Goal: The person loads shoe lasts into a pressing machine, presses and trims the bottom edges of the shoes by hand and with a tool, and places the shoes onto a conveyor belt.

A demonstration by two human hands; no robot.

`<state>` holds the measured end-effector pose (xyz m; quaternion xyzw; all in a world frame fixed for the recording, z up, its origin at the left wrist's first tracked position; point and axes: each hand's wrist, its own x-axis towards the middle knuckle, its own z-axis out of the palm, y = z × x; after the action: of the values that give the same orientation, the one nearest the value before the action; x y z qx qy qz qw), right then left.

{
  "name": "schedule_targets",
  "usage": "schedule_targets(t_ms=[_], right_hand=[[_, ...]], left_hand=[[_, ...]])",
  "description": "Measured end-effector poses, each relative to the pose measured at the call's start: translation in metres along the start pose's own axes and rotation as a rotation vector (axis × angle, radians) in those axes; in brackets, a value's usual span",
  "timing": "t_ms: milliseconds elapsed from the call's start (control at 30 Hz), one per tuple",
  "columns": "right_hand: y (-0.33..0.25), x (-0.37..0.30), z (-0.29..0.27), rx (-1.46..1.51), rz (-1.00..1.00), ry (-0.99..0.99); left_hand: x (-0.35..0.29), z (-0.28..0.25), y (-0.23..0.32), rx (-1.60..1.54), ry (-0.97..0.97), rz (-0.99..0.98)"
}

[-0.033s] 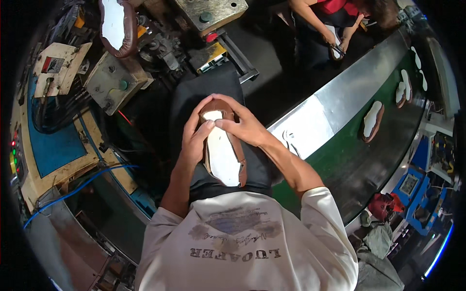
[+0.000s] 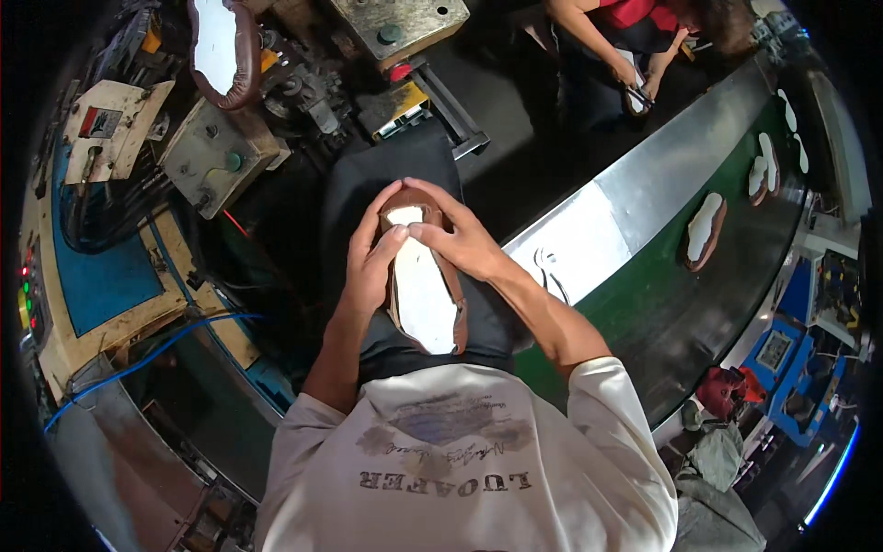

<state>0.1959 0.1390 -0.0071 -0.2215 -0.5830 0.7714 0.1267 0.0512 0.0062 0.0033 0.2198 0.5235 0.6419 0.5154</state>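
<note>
head view: my left hand (image 2: 371,267) grips the brown shoe (image 2: 425,287) lying sole-up on my lap, my right hand (image 2: 457,235) clasps its toe; i'd press evenly so the white insole (image 2: 423,294) sits flat.

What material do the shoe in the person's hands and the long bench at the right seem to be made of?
Shoe: upper looks like matte brown leather or imitation, wrapped around a flat white insole board; both hands grip it.
Bench edge: probably brushed sheet metal, grey with a soft glare.
</note>
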Motion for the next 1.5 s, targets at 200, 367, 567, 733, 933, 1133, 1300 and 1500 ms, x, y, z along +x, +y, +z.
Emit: schedule_targets(t_ms=[200,367,567,733,933,1133,1300,1500], right_hand=[[0.017,-0.046,0.023,-0.080,0.080,0.065],[0.009,-0.096,0.002,-0.071,0.349,0.013],[-0.045,-0.122,0.056,-1.234,-0.152,-0.213],[-0.049,-0.094,0.047,-1.167,-0.088,-0.177],[-0.058,-0.086,0.017,-0.934,-0.152,0.096],[-0.128,-0.035,0.015,-1.116,-0.365,0.153],[-0.195,0.074,0.029,-1.228,-0.617,0.096],[-0.222,0.215,0.074,-1.276,-0.714,0.039]], left_hand=[[-0.021,-0.009,-0.011,0.166,-0.032,-0.119],[-0.076,-0.010,-0.013,0.280,-0.140,-0.300],[-0.083,-0.026,-0.013,0.019,-0.232,-0.232],[-0.074,-0.026,-0.005,-0.596,-0.203,-0.348],[0.011,-0.128,0.060,-0.087,0.103,-0.045],[0.177,-0.191,0.211,-0.221,0.268,0.210],[0.208,-0.176,0.244,-0.231,0.220,0.221],[0.068,-0.200,0.197,-0.312,0.042,0.402]])
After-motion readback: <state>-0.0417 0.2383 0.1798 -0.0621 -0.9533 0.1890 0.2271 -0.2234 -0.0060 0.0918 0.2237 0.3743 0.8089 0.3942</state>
